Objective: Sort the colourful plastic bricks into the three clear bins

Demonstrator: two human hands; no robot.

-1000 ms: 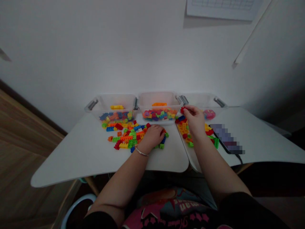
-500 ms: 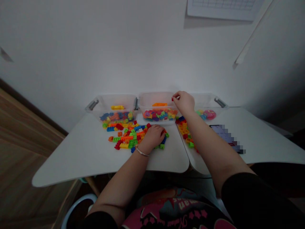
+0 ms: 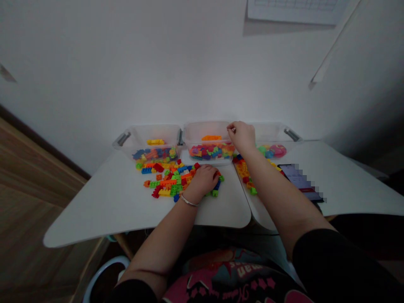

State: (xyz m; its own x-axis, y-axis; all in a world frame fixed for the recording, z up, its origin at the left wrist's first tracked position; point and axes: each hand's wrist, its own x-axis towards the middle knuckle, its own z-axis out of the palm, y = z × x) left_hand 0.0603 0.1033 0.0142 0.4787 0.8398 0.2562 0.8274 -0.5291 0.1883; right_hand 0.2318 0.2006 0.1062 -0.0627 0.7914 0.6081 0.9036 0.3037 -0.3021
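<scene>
Clear bins (image 3: 208, 143), three, left hand (image 3: 203, 181) on bricks (image 3: 168, 183)

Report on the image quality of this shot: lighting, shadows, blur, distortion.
In the head view, the exposure is dim and the corners fall dark; wide-angle distortion bends the edges of the white table; a pixelated mosaic hides most of the phone; the gridded sheet on the wall casts a soft shadow.

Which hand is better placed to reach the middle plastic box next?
Probably the right hand: it is over the right corner of the middle clear plastic box, while the left hand rests on the loose toy bricks.
</scene>
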